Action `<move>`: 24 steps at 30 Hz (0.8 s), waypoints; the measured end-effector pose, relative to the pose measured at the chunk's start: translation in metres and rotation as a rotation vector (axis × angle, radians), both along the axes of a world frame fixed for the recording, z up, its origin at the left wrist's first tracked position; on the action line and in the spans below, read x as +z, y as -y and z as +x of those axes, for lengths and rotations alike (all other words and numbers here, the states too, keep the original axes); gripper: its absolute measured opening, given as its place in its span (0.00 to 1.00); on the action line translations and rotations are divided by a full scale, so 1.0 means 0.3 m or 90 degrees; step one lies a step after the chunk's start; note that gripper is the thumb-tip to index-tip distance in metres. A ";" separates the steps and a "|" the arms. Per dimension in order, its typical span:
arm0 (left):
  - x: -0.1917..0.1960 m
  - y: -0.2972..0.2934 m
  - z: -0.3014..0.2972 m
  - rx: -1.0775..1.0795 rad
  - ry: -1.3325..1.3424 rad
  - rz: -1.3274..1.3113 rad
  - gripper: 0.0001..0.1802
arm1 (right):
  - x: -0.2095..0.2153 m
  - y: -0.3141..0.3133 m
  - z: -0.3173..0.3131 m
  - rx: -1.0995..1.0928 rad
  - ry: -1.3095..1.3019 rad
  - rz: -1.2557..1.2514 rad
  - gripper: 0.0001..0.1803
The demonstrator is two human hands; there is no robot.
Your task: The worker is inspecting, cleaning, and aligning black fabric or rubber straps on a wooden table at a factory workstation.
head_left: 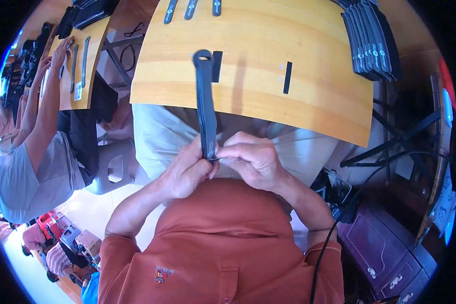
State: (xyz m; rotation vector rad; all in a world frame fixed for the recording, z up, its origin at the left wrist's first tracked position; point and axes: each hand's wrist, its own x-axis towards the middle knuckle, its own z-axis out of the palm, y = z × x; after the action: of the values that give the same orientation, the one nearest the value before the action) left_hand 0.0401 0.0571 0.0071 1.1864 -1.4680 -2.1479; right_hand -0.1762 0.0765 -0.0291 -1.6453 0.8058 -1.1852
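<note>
Below table [268, 40]: left hand [186, 169] gripping dark strap [206, 111], fingers wrapped; right hand [256, 159], thumb and finger pinching strap's lower end; best kept steady

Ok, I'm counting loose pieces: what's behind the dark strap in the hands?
Just right of the strap, a black strip shows on the wooden table. Whatever the strap's body covers can't be seen.
</note>
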 end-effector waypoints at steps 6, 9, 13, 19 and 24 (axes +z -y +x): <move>0.055 -0.002 0.041 -0.080 0.039 -0.120 0.13 | 0.115 0.067 -0.077 -0.075 0.031 0.073 0.04; 0.066 -0.008 0.017 -0.064 0.033 -0.036 0.09 | 0.104 0.057 -0.037 -0.037 0.100 0.086 0.04; 0.038 -0.045 0.019 -0.081 -0.036 -0.042 0.15 | 0.126 0.024 -0.036 -0.017 0.060 0.171 0.02; 0.074 -0.054 0.156 -0.153 0.082 -0.165 0.23 | 0.292 0.293 -0.394 -0.636 0.257 0.021 0.07; 0.083 -0.075 0.203 -0.102 0.139 -0.144 0.23 | 0.339 0.392 -0.425 -0.623 0.177 -0.107 0.07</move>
State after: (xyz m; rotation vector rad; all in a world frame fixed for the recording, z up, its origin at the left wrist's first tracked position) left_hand 0.1010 0.0795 0.0320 1.2893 -1.9014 -1.9304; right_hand -0.3038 -0.0411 0.0727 -1.1433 1.4176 -2.1366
